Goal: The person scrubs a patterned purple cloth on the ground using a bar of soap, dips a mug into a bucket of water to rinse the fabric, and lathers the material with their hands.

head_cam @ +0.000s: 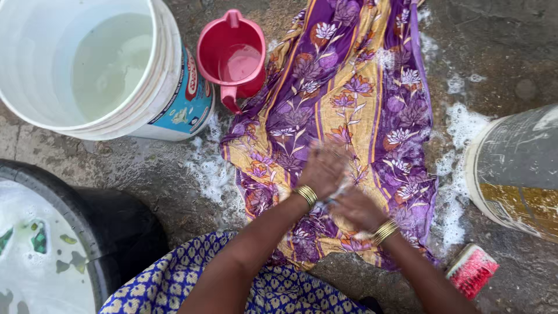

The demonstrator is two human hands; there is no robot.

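A wet purple and yellow flowered cloth [349, 99] lies spread on the soapy stone ground. Both my hands press on its near part, close together. My left hand [322, 168] is blurred and lies flat on the fabric, a gold bangle at the wrist. Just to its right, my right hand [356, 206] bunches a fold of the cloth, also with gold bangles. Soap foam sits around the cloth's edges.
A white bucket [174, 87] of water stands at top left, a red jug [229, 55] beside it. A black tub [110, 227] with soapy water is at lower left. A grey drum [514, 168] stands right, a red scrub brush [472, 271] below it.
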